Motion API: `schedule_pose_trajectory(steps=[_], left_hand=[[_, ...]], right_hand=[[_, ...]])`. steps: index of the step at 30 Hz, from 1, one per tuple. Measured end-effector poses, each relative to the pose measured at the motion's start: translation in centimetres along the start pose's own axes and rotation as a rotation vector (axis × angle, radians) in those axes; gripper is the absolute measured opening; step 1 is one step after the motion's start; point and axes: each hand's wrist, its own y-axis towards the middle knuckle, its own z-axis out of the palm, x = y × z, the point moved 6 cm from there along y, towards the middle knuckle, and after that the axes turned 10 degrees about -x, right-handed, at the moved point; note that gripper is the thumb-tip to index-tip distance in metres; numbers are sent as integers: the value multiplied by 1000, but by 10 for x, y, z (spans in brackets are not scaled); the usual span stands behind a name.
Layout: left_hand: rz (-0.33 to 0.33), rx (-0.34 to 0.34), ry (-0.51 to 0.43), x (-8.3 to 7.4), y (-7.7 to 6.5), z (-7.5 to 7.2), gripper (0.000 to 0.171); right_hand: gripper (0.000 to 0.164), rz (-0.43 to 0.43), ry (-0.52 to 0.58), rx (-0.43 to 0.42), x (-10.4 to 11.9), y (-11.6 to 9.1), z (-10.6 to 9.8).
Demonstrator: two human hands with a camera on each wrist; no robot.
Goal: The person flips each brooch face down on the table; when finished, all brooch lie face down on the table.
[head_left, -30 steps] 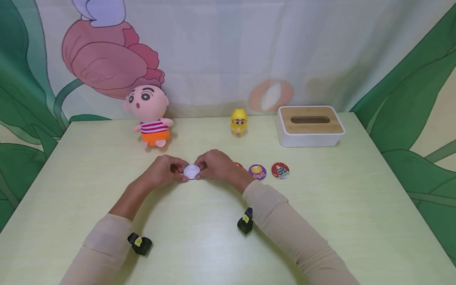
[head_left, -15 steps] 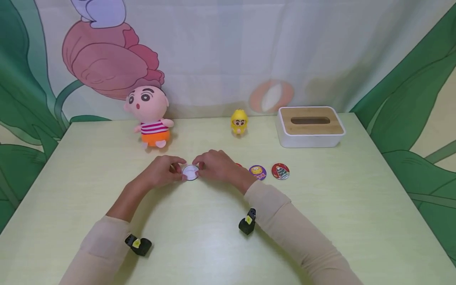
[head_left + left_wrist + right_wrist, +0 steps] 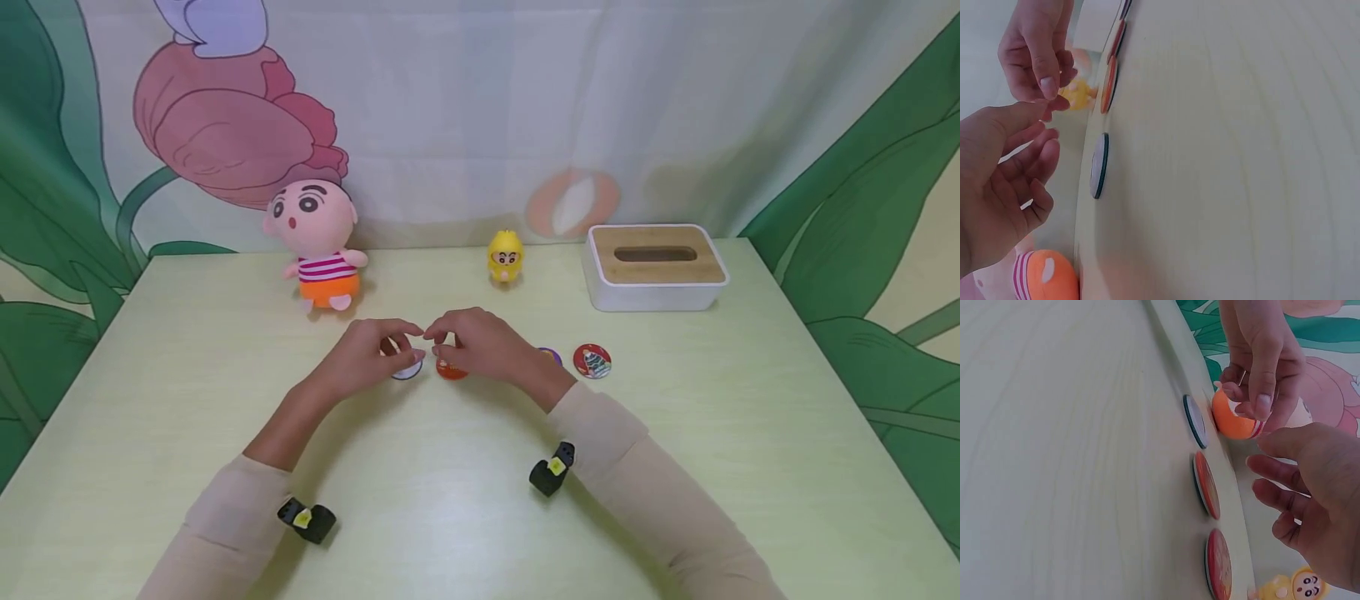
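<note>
A white-faced round disc with a dark rim lies flat on the table, partly behind my left hand. An orange-red disc lies just to its right, below the fingers of my right hand. Both hands hover above the discs with loosely bent fingers, their fingertips close together. Whether the fingertips touch I cannot tell; nothing shows between them. In the right wrist view a red disc continues the row; in the head view the right hand hides it. A purple disc is partly covered by the right wrist.
A red disc with a tree picture ends the row at the right. Behind stand a plush doll in orange shorts, a small yellow figure and a white tissue box with a wooden lid. A printed curtain hangs behind the table.
Both hands have let go of the white disc's edges, lifted, and shifted to the right. The white disc stays on the table, and the orange-red disc has come into sight beside it.
</note>
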Motion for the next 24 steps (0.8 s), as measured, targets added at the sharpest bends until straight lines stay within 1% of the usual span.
schedule_pose_trajectory(steps=[3,5,8,11,14,18,24], left_hand=[[6,-21,-23,-4,1,2,31],[10,-16,-25,-6,3,6,31],[15,22,-13,-7,7,13,31],[-1,65,4,-6,10,21,33],[-6,86,25,-5,13,27,34],[-20,97,71,-3,15,33,38],[-43,111,130,-1,18,39,47]], right_hand=[[30,5,11,0,-4,-5,-5],[30,23,15,2,-7,-8,-8],[32,54,22,9,-13,-13,-12],[35,84,46,18,-21,-17,-15],[39,110,63,31,-28,-21,-16],[43,138,30,49,-36,-22,-15],[50,165,-56,72,-44,-23,-9]])
